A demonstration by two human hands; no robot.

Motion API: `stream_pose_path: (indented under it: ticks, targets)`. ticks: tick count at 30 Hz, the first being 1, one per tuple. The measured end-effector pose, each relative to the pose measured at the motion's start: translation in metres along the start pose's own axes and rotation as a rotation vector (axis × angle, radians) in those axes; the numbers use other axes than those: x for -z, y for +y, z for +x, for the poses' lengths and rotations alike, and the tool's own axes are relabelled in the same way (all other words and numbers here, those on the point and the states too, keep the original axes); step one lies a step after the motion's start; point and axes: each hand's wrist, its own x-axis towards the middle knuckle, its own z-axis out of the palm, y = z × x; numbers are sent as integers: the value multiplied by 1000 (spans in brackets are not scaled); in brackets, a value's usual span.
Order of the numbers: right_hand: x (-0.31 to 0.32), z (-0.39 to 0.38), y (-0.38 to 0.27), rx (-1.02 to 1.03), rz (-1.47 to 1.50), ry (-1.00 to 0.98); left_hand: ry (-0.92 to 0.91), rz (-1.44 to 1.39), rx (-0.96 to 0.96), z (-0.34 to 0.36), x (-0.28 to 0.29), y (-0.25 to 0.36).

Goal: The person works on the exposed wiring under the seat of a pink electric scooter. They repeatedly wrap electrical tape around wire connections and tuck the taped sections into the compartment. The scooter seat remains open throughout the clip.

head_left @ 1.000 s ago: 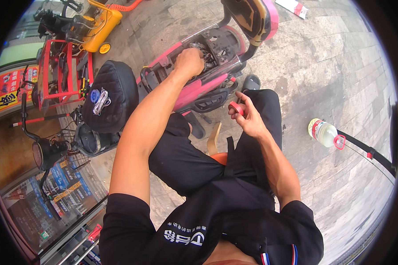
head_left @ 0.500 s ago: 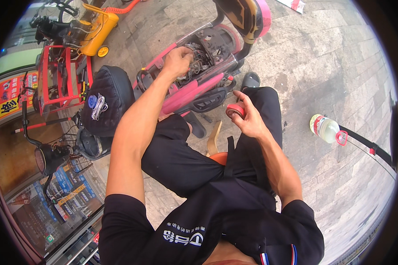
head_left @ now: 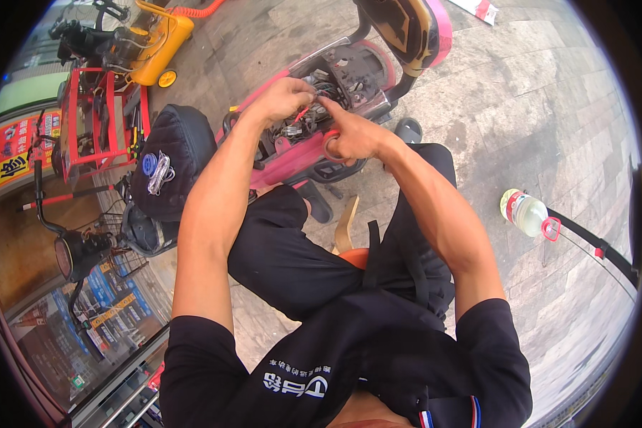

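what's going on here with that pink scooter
A person has both hands over the open body of a pink scooter, where wires lie exposed. The left hand is at the wires, though what its fingers hold is too small to tell. The right hand holds a red ring-shaped roll, its index finger pointing toward the left hand.

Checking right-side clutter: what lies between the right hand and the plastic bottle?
Head view, running from the right hand toward the plastic bottle: the right forearm, the black trouser leg at the knee, then grey paving.
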Motion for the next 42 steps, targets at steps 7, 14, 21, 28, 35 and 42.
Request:
stream_pose_path:
  ticks: [7,14,21,28,35,42]
  targets:
    - [-12,7,-8,-100,-61,-54,9,-60,75,-6,2,6]
    - [-31,12,-14,-148,16,-96,94,-56,154,-9,-6,16]
    - [-42,16,13,26,-247,9,13,-169,344,-10,-8,28]
    - [-30,-19,27,102,-160,62,87,-183,295,-18,-13,24]
    - [3,-40,18,165,193,101,44,-81,184,-21,-12,21]
    - [25,-28,13,191,472,177,74,59,45,-15,-12,10]
